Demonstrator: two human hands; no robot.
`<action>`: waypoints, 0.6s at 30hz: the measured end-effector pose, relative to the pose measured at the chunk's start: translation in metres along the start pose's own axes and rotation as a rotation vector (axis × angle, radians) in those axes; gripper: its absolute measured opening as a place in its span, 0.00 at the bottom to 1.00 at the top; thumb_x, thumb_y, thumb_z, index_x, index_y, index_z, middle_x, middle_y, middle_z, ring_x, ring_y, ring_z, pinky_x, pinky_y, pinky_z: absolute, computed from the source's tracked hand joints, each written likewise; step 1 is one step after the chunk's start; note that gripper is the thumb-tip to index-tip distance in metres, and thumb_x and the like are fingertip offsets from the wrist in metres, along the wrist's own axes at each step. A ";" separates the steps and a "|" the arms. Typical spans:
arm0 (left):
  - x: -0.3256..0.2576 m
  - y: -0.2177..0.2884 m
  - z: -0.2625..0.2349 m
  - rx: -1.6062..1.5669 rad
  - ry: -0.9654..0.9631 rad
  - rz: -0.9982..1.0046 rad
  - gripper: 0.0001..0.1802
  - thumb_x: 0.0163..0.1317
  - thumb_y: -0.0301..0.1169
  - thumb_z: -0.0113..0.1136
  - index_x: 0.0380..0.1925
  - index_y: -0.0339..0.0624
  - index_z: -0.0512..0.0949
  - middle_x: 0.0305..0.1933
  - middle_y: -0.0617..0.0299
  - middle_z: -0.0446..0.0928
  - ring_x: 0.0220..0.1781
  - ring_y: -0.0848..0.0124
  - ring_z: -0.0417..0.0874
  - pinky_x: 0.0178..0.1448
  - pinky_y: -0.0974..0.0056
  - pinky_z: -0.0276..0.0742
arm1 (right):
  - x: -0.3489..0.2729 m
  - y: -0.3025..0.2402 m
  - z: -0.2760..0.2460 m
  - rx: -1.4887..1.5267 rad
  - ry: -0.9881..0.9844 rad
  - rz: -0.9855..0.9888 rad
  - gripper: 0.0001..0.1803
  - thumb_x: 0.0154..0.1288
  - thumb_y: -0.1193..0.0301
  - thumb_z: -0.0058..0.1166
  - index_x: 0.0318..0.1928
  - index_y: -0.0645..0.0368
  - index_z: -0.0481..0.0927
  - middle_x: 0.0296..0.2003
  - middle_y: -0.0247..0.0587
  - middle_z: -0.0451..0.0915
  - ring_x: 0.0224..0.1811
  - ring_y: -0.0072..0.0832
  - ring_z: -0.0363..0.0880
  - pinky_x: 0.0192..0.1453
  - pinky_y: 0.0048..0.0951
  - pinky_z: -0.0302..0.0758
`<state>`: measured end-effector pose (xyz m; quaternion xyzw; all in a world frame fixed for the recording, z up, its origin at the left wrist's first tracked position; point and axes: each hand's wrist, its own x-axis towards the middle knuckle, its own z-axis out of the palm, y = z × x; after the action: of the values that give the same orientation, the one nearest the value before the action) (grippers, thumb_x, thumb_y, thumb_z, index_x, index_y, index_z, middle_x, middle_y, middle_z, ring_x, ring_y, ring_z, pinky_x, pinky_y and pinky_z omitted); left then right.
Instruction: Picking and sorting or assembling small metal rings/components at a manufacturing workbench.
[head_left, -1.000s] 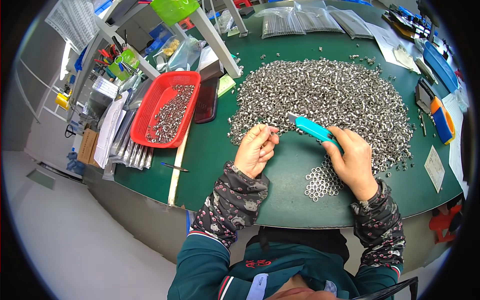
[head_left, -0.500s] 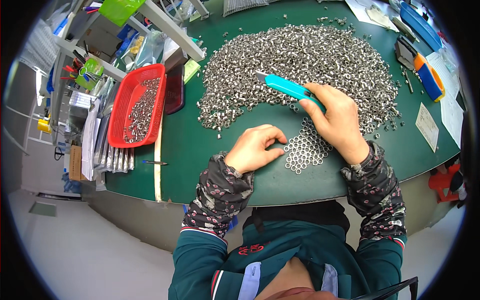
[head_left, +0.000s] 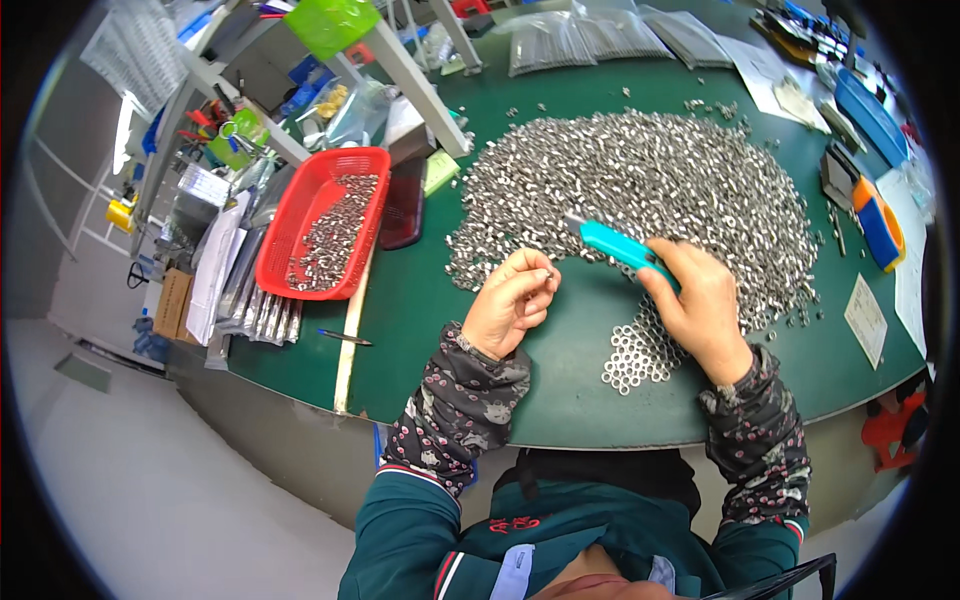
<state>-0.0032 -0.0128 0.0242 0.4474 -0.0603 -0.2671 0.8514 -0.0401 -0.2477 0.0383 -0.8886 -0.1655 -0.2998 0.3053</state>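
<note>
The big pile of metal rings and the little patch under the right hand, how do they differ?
The big pile is heaped loosely and spreads across the green table; the little patch lies flat, rings packed side by side. The big pile is far larger. Both are small silvery rings.

You sit at the table (head_left: 560, 400), both hands on it. Your left hand (head_left: 515, 300) sits at the near-left edge of the big nut pile (head_left: 650, 190), fingers pinched on a small part. Your right hand (head_left: 700, 305) is right of it, holding a cutter (head_left: 620, 247) that points left over the pile's near edge. A flat patch of sorted nuts (head_left: 640, 350) lies under and just before the right hand. Left of the pile stands a basket (head_left: 320, 225) with nuts in it, a pen (head_left: 345, 338) before it. Bags (head_left: 580, 35) lie behind the pile. A box (head_left: 880, 225) sits at the right edge.
</note>
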 end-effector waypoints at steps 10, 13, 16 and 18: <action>0.009 -0.004 -0.022 -0.158 0.056 0.096 0.07 0.65 0.25 0.47 0.41 0.40 0.72 0.34 0.61 0.71 0.20 0.83 0.60 0.16 0.80 0.52 | -0.001 -0.008 0.002 0.018 -0.128 -0.004 0.13 0.55 0.65 0.58 0.39 0.58 0.78 0.22 0.40 0.74 0.25 0.39 0.75 0.27 0.38 0.71; 0.010 -0.005 -0.024 -0.153 0.046 0.091 0.07 0.67 0.27 0.47 0.41 0.40 0.73 0.34 0.62 0.71 0.20 0.84 0.60 0.16 0.80 0.52 | 0.000 -0.007 0.003 0.020 -0.170 -0.011 0.13 0.56 0.64 0.57 0.39 0.58 0.79 0.21 0.41 0.74 0.25 0.39 0.75 0.27 0.38 0.71; 0.011 -0.005 -0.024 -0.153 0.020 0.096 0.07 0.67 0.29 0.48 0.41 0.40 0.73 0.34 0.63 0.72 0.20 0.84 0.60 0.16 0.81 0.52 | 0.000 -0.006 0.005 0.050 -0.180 -0.025 0.13 0.57 0.63 0.56 0.38 0.57 0.79 0.21 0.42 0.74 0.24 0.40 0.75 0.27 0.39 0.71; 0.010 -0.005 -0.021 -0.125 0.024 0.100 0.06 0.67 0.29 0.48 0.41 0.42 0.72 0.33 0.65 0.71 0.20 0.85 0.61 0.16 0.81 0.53 | 0.000 -0.007 0.003 0.032 -0.231 -0.018 0.13 0.57 0.63 0.56 0.38 0.57 0.79 0.20 0.42 0.74 0.24 0.40 0.75 0.27 0.39 0.71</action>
<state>0.0101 -0.0049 0.0063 0.3928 -0.0553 -0.2220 0.8907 -0.0423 -0.2399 0.0395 -0.9106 -0.2125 -0.1955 0.2957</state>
